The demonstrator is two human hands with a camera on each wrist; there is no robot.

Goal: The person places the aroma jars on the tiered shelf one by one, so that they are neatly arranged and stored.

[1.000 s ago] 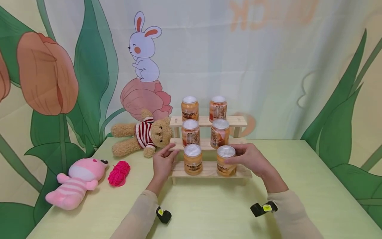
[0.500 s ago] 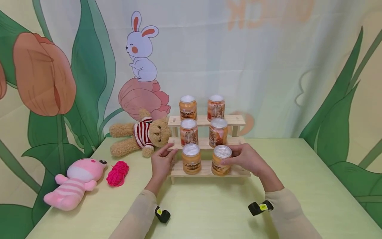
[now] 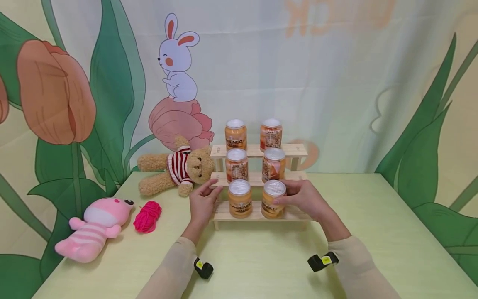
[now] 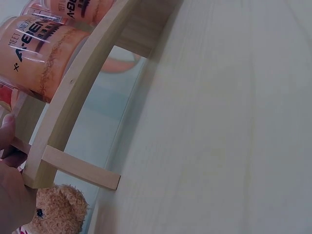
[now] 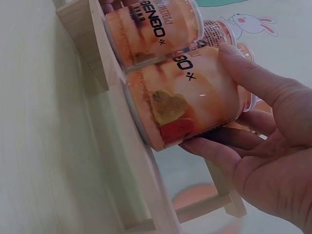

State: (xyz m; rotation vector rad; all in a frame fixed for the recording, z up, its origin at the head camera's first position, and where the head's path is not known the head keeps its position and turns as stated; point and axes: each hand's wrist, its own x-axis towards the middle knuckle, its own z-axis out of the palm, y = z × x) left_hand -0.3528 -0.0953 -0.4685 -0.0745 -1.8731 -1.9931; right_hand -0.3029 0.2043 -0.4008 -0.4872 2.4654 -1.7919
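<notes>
A wooden three-tier display stand (image 3: 257,216) carries several clear cans of orange fruit with silver lids, two upright on each tier. My right hand (image 3: 304,199) grips the front-tier right can (image 3: 272,206), thumb in front and fingers around its far side; in the right wrist view that can (image 5: 204,102) stands on the front board. Beside it is the front-tier left can (image 3: 240,204). My left hand (image 3: 201,205) holds the left end of the middle board between thumb and fingers. In the left wrist view, only part of that hand (image 4: 12,195) shows.
A teddy bear (image 3: 179,168) in a striped sweater lies left of the stand, close to my left hand. Farther left are a pink yarn bundle (image 3: 147,216) and a pink plush toy (image 3: 95,228). A printed curtain (image 3: 336,104) hangs behind the pale table (image 3: 257,261).
The front-tier right can has shifted left along the board with my right hand, closer to its neighbour. My left hand stays on the stand. The head view has shifted slightly.
</notes>
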